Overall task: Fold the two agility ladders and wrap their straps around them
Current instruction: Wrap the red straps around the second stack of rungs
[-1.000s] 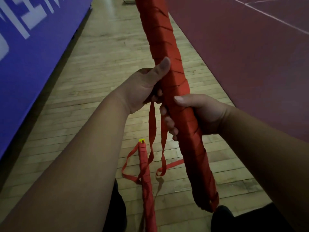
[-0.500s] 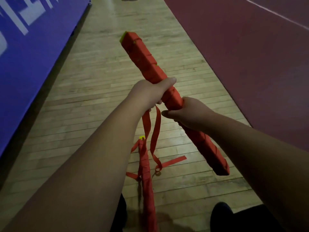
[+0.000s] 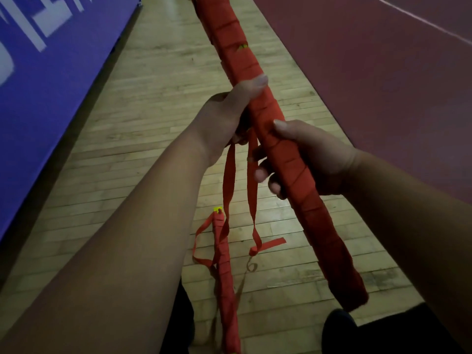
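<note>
A folded agility ladder [image 3: 301, 192], a long red bundle wound with red strap, runs from the top centre down to the lower right. My left hand [image 3: 224, 118] grips it near the middle, thumb lying along the top. Just below, my right hand [image 3: 309, 159] grips the bundle with the fingers curled under it. Two loose strap ends [image 3: 252, 190] hang from between my hands down to the floor. A second folded ladder [image 3: 224, 277], thinner and also wrapped in red with a yellow tip, lies on the floor under my arms, a loose strap loop at its left side.
The wooden floor [image 3: 143, 118] runs away between a blue padded wall [image 3: 46, 80] on the left and a dark red court surface [image 3: 383, 72] on the right. My dark shoes [image 3: 337, 328] show at the bottom edge.
The bundle has swung back up so its far end leaves the top of the frame. Both hands keep their grip, and the loose strap ends still hang between them.
</note>
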The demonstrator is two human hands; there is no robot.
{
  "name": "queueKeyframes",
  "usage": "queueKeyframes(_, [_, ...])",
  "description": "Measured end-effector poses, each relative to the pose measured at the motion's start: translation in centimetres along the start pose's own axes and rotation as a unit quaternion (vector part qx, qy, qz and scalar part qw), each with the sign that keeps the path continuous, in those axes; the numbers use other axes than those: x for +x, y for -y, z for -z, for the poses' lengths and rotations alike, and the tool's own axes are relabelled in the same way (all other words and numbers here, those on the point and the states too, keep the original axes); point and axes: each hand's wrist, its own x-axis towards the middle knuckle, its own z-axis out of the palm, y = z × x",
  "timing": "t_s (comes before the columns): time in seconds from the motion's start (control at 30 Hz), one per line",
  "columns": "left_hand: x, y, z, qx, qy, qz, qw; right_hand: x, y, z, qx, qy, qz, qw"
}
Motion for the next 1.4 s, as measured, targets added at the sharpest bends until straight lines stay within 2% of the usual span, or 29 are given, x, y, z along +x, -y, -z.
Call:
queueKeyframes(0.07, [0.2,0.0,0.1,0.04,-0.012,-0.001,0.999,0.3,-0.1,-0.2,-0.018,-0.014,-0.012,1.0])
queueKeyframes(0.23, [1.0,1.1,0.6,0.163,-0.054,0.055,0.984,0.8,-0.4,-0.1,-0.169,-0.155,-0.04,0.973])
queueKeyframes(0.33, [1.3,1.7,0.0,0.213,-0.09,0.084,0.969,1.6,-1.4,-0.1,-0.266,-0.268,-0.028,0.925])
queueKeyframes(0.4, [1.3,2.0,-0.7,0.237,-0.109,0.096,0.96,2.2,-2.3,-0.2,-0.358,-0.336,-0.027,0.871])
queueKeyframes(0.47, [1.3,2.5,-1.3,0.225,-0.123,0.11,0.96,2.7,-3.0,-0.1,-0.417,-0.363,-0.036,0.832])
queueKeyframes(0.5, [1.3,2.6,-1.5,0.207,-0.129,0.121,0.962,2.8,-3.1,0.0,-0.426,-0.363,-0.042,0.828])
queueKeyframes(0.57, [1.3,2.5,-1.6,0.151,-0.133,0.134,0.97,2.7,-2.9,0.3,-0.405,-0.344,-0.047,0.846])
queueKeyframes(0.67, [1.3,2.1,-1.2,0.095,-0.107,0.108,0.984,1.8,-1.7,0.3,-0.331,-0.276,-0.037,0.902])
queueKeyframes(0.8, [1.2,1.6,-0.5,0.03,-0.038,0.053,0.997,0.8,-0.4,0.5,-0.146,-0.11,-0.038,0.982])
queueKeyframes(0.9, [0.7,0.9,-0.4,-0.012,0.005,0.022,1.0,0.4,-0.1,0.7,-0.035,0.006,-0.049,0.998])
queueKeyframes(1.0, [0.3,0.8,-0.8,-0.019,0.037,0.022,0.999,0.4,-0.4,0.5,-0.025,0.051,-0.046,0.997])
queueKeyframes(1.07, [0.2,0.7,-0.8,0.002,0.03,0.026,0.999,0.6,-0.6,0.5,-0.034,0.037,-0.046,0.998])
queueKeyframes(1.17, [0.3,0.6,-0.6,0.091,-0.008,0.025,0.996,0.8,-0.7,0.7,-0.104,-0.043,-0.062,0.992])
queueKeyframes(1.3, [0.8,1.0,-0.4,0.197,-0.032,0.036,0.979,1.2,-1.3,1.1,-0.205,-0.16,-0.076,0.963])
queueKeyframes(1.4, [0.9,1.3,-0.4,0.265,-0.081,0.064,0.959,2.0,-1.8,0.8,-0.293,-0.249,-0.072,0.92])
